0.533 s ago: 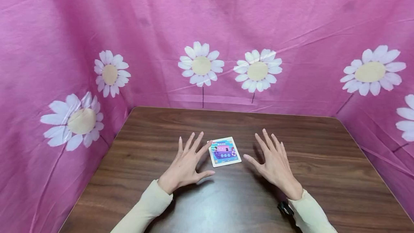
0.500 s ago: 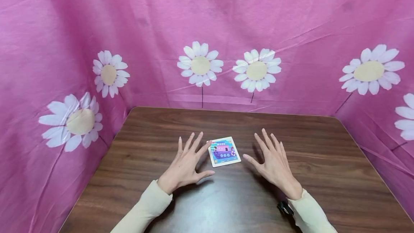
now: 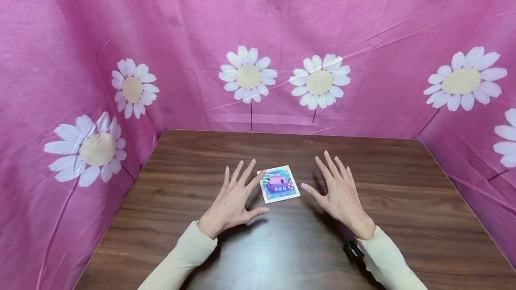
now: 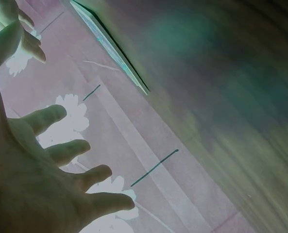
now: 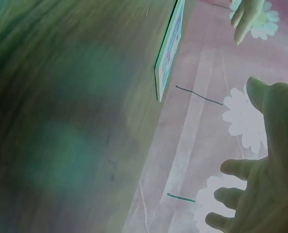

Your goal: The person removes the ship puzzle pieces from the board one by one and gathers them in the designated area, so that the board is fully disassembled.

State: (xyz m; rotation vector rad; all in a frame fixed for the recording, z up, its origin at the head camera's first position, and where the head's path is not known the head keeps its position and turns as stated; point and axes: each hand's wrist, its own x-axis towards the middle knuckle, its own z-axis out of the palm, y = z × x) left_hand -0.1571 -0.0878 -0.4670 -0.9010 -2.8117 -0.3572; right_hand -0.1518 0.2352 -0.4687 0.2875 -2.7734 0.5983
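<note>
A square picture puzzle board (image 3: 280, 185) with a white border and a pink and purple ship lies flat on the wooden table, slightly turned. To its left my left hand (image 3: 231, 202) hovers with fingers spread, the index fingertip overlapping the board's upper left corner in the head view. My right hand (image 3: 342, 198) is held over the table on the other side, fingers spread and thumb pointing at the board's right edge. Neither hand holds anything. Both wrist views show the board (image 4: 112, 48) edge-on as a thin slab, apart from the fingers (image 5: 236, 169).
The dark brown wooden table (image 3: 290, 254) has rounded far corners. A pink cloth (image 3: 181, 21) printed with white daisies hangs behind it and along both sides. A black strap (image 3: 353, 249) sits at the right sleeve.
The view has shifted slightly, so table and daisies sit a little higher in the picture. Both hands keep nearly the same pose, and the board stays in place.
</note>
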